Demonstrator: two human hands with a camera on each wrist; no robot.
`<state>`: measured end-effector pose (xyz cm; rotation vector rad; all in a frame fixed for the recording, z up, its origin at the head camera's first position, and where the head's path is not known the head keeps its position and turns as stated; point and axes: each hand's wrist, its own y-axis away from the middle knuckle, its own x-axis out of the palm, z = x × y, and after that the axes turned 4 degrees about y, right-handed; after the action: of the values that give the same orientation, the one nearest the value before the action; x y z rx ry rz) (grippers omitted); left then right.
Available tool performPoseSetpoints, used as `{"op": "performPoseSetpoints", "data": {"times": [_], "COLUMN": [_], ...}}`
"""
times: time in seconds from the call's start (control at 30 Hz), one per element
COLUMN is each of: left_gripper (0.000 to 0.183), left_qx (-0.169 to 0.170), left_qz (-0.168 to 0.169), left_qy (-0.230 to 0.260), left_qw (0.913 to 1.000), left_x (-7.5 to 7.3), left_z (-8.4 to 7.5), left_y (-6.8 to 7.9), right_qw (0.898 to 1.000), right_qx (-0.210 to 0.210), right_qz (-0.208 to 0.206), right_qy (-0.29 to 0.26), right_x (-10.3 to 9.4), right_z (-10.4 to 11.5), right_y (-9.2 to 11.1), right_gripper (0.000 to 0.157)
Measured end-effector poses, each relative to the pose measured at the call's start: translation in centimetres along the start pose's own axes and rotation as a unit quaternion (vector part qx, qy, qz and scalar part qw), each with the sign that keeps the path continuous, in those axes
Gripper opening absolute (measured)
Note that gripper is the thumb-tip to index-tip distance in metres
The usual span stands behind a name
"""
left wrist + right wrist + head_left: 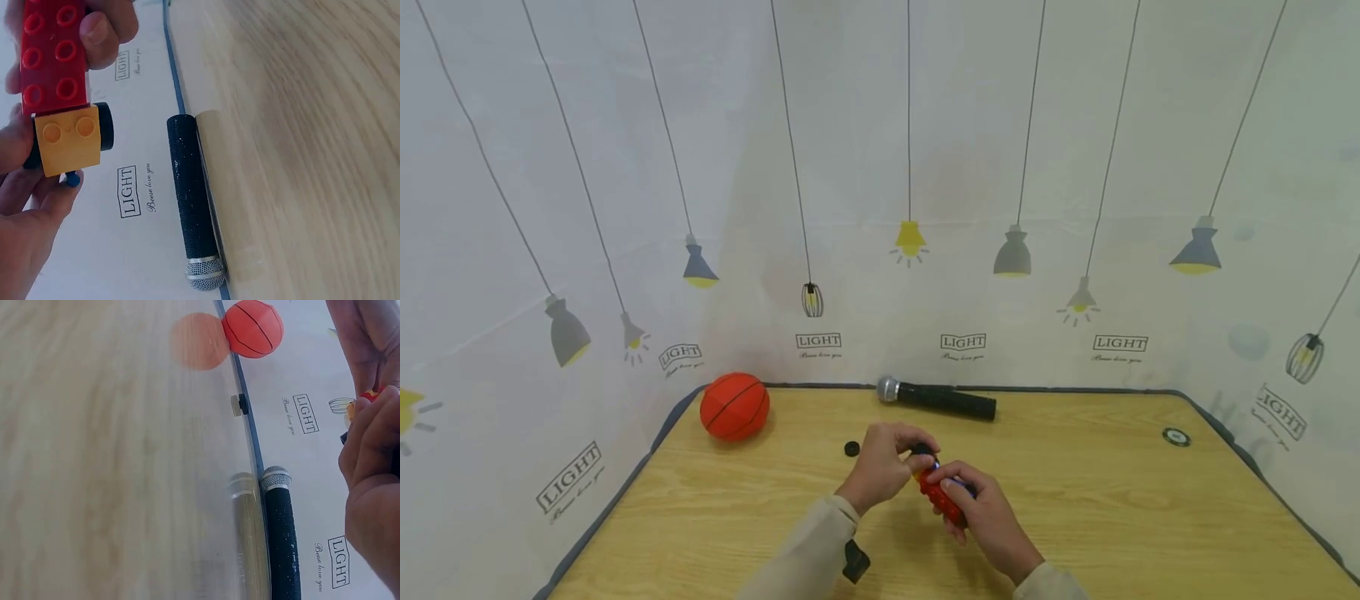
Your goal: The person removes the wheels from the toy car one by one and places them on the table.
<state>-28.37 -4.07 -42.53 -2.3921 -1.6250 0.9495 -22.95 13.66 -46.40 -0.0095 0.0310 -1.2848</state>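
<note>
Both hands hold a toy vehicle of studded plastic blocks above the table. Its long red body (52, 62) joins a yellow block (70, 150) at one end, with a black wheel (107, 126) on the side and a small blue knob (73, 179) protruding. My left hand (882, 465) pinches the wheeled yellow end between thumb and fingers. Around the red body curls my right hand (991, 518), thumb along its top. In the right wrist view the fingers hide most of the toy. A loose black wheel (852, 448) lies left of my left hand.
A black microphone (947, 400) with a silver head lies along the table's back edge. Back left sits a red ball (735, 407) with black lines. A round black-and-white disc (1176, 437) is at the far right. Printed white walls (880, 167) enclose the wooden table (1112, 500).
</note>
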Motion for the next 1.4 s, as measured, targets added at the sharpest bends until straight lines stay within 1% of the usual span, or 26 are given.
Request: {"op": "performPoseSetpoints", "data": {"times": [0.07, 0.13, 0.17, 0.2, 0.27, 0.37, 0.4, 0.5, 0.6, 0.7, 0.77, 0.83, 0.9, 0.93, 1.03, 1.1, 1.2, 1.27, 1.4], "left_gripper": [0.021, 0.025, 0.027, 0.027, 0.020, 0.004, 0.004, 0.014, 0.021, 0.030, 0.031, 0.031, 0.029, 0.028, 0.031, 0.033, 0.033, 0.032, 0.032], "left_qx": [0.037, 0.059, 0.060, 0.051, 0.017, -0.020, -0.029, -0.050, -0.071, -0.094, -0.111, -0.119, -0.124, -0.126, -0.133, -0.138, -0.145, -0.156, -0.181], "left_qz": [-0.013, -0.023, -0.028, -0.030, -0.037, -0.045, -0.042, -0.029, -0.017, -0.011, -0.012, -0.013, -0.016, -0.018, -0.018, -0.016, -0.009, -0.006, -0.011], "left_qy": [-0.038, -0.044, -0.040, -0.023, 0.024, 0.071, 0.084, 0.101, 0.113, 0.158, 0.190, 0.205, 0.192, 0.178, 0.140, 0.123, 0.116, 0.110, 0.069], "left_qw": [0.9985, 0.9970, 0.9970, 0.9980, 0.9989, 0.9963, 0.9951, 0.9932, 0.9909, 0.9829, 0.9754, 0.9714, 0.9734, 0.9758, 0.9810, 0.9826, 0.9825, 0.9816, 0.9810], "left_x": [0.5, 0.9, 1.0, 0.8, 0.2, -1.1, -1.6, -2.6, -3.1, -3.3, -3.4, -3.6, -3.9, -4.1, -4.6, -4.9, -5.2, -5.5, -6.2], "left_z": [0.0, -0.1, -0.2, -0.4, -0.6, -0.5, -0.4, 0.3, 1.0, 1.6, 1.9, 2.3, 2.7, 2.8, 3.3, 3.6, 4.1, 4.4, 5.3], "left_y": [-0.2, -0.7, -0.9, -1.2, -1.6, -1.9, -1.9, -1.6, -1.2, -0.8, -0.6, -0.4, -0.1, 0.0, 0.5, 0.9, 1.2, 1.4, 1.9], "right_qw": [1.000, 1.000, 1.000, 1.000, 0.999, 0.999, 0.999, 0.999, 0.999, 0.999, 0.999, 0.998, 0.998, 0.998, 0.998, 0.998, 0.998, 0.997, 0.997], "right_qx": [0.000, -0.003, -0.006, -0.011, -0.017, -0.013, -0.008, 0.002, 0.005, 0.006, 0.008, 0.011, 0.009, 0.010, 0.008, 0.009, 0.014, 0.017, 0.022], "right_qz": [0.002, 0.015, 0.022, 0.030, 0.036, 0.022, 0.016, 0.011, 0.010, 0.006, -0.001, -0.010, -0.015, -0.017, -0.019, -0.022, -0.028, -0.027, -0.019], "right_qy": [-0.007, -0.003, -0.001, 0.002, 0.018, 0.029, 0.031, 0.038, 0.040, 0.047, 0.051, 0.054, 0.057, 0.057, 0.062, 0.064, 0.063, 0.063, 0.065], "right_x": [0.3, 0.7, 0.9, 1.0, 1.1, 0.7, 0.5, 0.2, -0.1, -0.4, -0.6, -0.8, -1.1, -1.3, -1.8, -2.1, -2.4, -2.5, -2.6], "right_z": [0.0, 0.2, 0.3, 0.5, 0.9, 1.4, 1.5, 1.5, 1.4, 1.1, 0.9, 0.9, 0.9, 0.9, 1.0, 1.0, 1.0, 1.0, 0.9], "right_y": [-0.1, -0.2, -0.3, -0.4, -0.6, -0.8, -0.7, -0.7, -0.7, -0.7, -0.7, -0.7, -0.7, -0.7, -0.7, -0.6, -0.4, -0.3, 0.0], "right_gripper": [0.033, 0.033, 0.034, 0.035, 0.038, 0.037, 0.036, 0.034, 0.034, 0.035, 0.033, 0.032, 0.032, 0.033, 0.034, 0.034, 0.033, 0.032, 0.033]}}
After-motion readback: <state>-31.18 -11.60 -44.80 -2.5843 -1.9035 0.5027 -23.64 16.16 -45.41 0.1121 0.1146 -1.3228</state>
